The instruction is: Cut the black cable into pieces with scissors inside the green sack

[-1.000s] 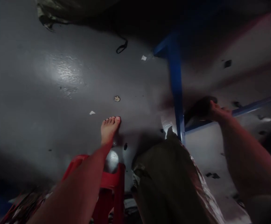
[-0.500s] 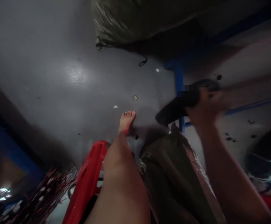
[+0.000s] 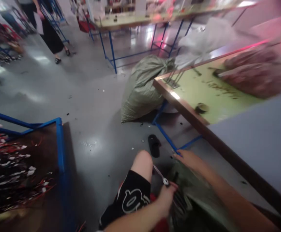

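Low in the view, my left hand (image 3: 166,197) is closed around a thin cord (image 3: 157,171) with a small round black-and-white piece (image 3: 165,182) on it. Dark strands hang beside its fingers, blurred. An open green woven sack (image 3: 193,188) stands by my right leg. At the sack's upper edge is my right hand (image 3: 185,157), its fingers pinched together on the rim, though blur softens the detail. A black slipper (image 3: 154,145) lies on the floor ahead of my bare knee (image 3: 142,162).
A yellow-green worktable (image 3: 227,103) with a brown edge and blue legs stands at right, bearing pinkish bags (image 3: 258,75). Beside it sits a full tied sack (image 3: 142,90). At left, a blue-framed bin (image 3: 60,145) holds wire pieces. A person (image 3: 50,35) walks farther back.
The view has tilted up from the floor. The slipper, earlier in my right hand, now lies on the floor. My right hand is at the sack, and my left hand has come into view.
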A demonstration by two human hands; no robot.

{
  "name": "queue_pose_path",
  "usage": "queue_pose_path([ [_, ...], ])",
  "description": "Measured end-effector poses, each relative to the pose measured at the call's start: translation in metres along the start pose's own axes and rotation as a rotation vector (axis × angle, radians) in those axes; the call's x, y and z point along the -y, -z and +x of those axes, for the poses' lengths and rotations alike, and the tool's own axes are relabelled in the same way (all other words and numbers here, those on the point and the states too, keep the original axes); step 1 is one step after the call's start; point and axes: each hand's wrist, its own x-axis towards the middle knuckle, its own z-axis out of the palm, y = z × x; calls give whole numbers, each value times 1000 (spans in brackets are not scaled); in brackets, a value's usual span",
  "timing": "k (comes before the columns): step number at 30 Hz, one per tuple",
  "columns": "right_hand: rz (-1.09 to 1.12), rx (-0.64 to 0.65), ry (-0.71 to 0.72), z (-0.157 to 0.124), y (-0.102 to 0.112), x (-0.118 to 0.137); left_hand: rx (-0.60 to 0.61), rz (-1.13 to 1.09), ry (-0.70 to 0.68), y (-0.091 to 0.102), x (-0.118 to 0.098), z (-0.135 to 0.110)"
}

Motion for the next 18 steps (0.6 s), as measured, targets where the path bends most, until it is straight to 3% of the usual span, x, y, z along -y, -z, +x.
queue_pose_path([
  [1, 91, -71, -11, -47, 0, 6, 35, 34, 24, -6, 9, -23],
  [3, 313, -218, -37, -139, -21, 18, 33, 63, -75, -11, 12, -56],
  [6, 651, -421, -71, -252, -88, 41, 207, 118, -187, -19, 6, -92],
  [8, 835, -552, -79, -299, -135, 59, 339, 242, -247, -26, 10, -114],
  [11, 925, -776, -116, -329, -180, 77, 500, 465, -349, -34, 31, -143],
  [14, 759, -1035, -269, -337, -193, 77, 609, 656, -436, -39, 53, -159],
  [16, 640, -1123, -341, -341, -197, 73, 668, 756, -511, -43, 65, -162],
  [18, 617, -1117, -318, -344, -204, 69, 718, 830, -597, -46, 73, -164],
])
